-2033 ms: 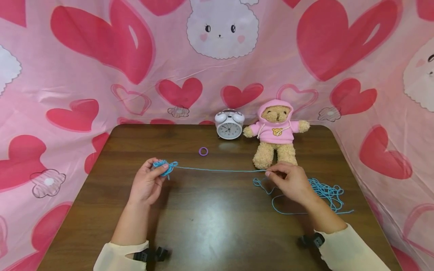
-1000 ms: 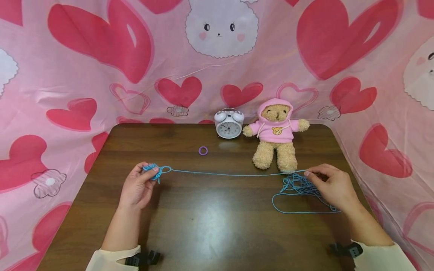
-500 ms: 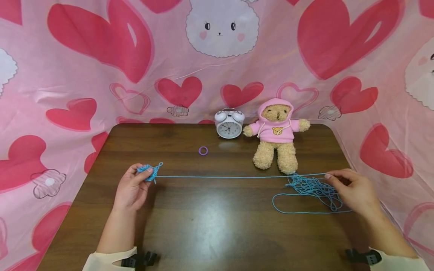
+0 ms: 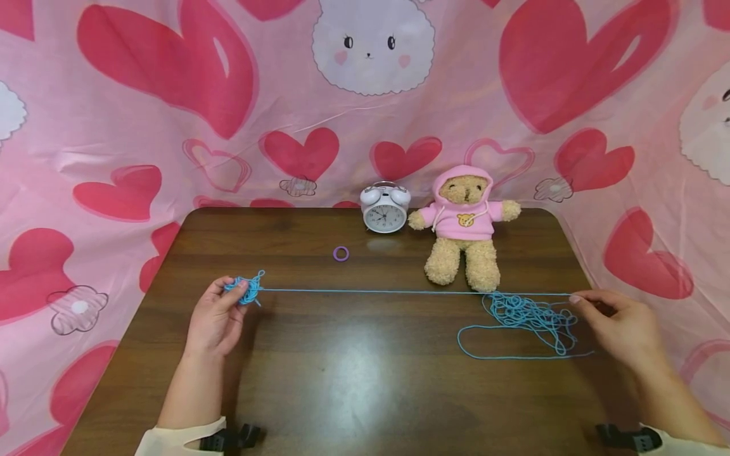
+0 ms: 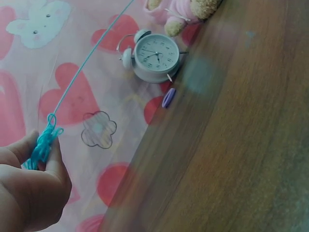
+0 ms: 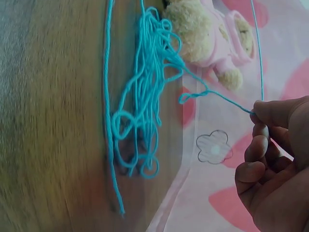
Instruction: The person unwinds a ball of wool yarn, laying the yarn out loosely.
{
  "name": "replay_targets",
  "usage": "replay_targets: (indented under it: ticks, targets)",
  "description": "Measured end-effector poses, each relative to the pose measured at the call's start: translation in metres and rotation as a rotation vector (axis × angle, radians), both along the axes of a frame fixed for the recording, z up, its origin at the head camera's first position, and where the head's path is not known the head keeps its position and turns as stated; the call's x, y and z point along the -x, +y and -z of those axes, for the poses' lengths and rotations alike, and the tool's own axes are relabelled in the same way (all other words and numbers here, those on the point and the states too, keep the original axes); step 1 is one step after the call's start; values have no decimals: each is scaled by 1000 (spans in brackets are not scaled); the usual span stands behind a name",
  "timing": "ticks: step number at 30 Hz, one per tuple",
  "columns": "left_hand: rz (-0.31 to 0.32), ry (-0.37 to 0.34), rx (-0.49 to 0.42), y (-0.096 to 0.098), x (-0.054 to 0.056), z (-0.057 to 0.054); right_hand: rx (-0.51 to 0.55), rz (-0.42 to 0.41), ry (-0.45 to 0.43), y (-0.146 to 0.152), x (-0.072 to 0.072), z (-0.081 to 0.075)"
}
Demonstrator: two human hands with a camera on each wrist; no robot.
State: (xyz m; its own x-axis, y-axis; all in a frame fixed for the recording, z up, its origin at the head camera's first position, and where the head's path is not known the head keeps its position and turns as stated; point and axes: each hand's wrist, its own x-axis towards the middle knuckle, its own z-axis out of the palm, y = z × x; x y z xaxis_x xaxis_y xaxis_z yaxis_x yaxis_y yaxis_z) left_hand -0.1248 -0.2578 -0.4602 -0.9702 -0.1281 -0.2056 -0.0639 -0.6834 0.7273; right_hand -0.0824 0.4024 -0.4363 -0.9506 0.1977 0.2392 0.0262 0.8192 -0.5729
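Observation:
My left hand (image 4: 215, 320) pinches a small tangled bundle of blue yarn (image 5: 42, 145) between thumb and fingers, with little loops sticking out of it. From the bundle a single strand (image 4: 365, 291) runs taut across the table to the right. Its other end is pinched by thumb and forefinger of my right hand (image 4: 621, 326), at the table's right side. In the right wrist view the strand bends at those fingertips and leads down to a loose pile of blue yarn (image 6: 152, 72) on the table. One long loop and a free end lie beside the pile.
On the brown wooden table (image 4: 353, 392), a white alarm clock (image 4: 384, 209) stands at the back. A teddy bear (image 4: 464, 221) in a pink hoodie sits right of it, its feet near the yarn pile. A purple ring (image 4: 341, 254) lies left of the clock. Pink heart-patterned cloth surrounds the table.
My right hand has moved far right, drawing the strand out longer and straight. My left hand has shifted left with the bundle. The loose pile shows more fully now.

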Motion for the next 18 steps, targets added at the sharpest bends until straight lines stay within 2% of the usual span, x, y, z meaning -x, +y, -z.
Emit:
replay_targets:
  ticks: [12,18]
  targets:
    - [4,54,-8,-5,-1,6,4,59,-48,12,-2,2]
    - [-5,44,-6,-9,-3,5,5,71,-55,21,-2,5]
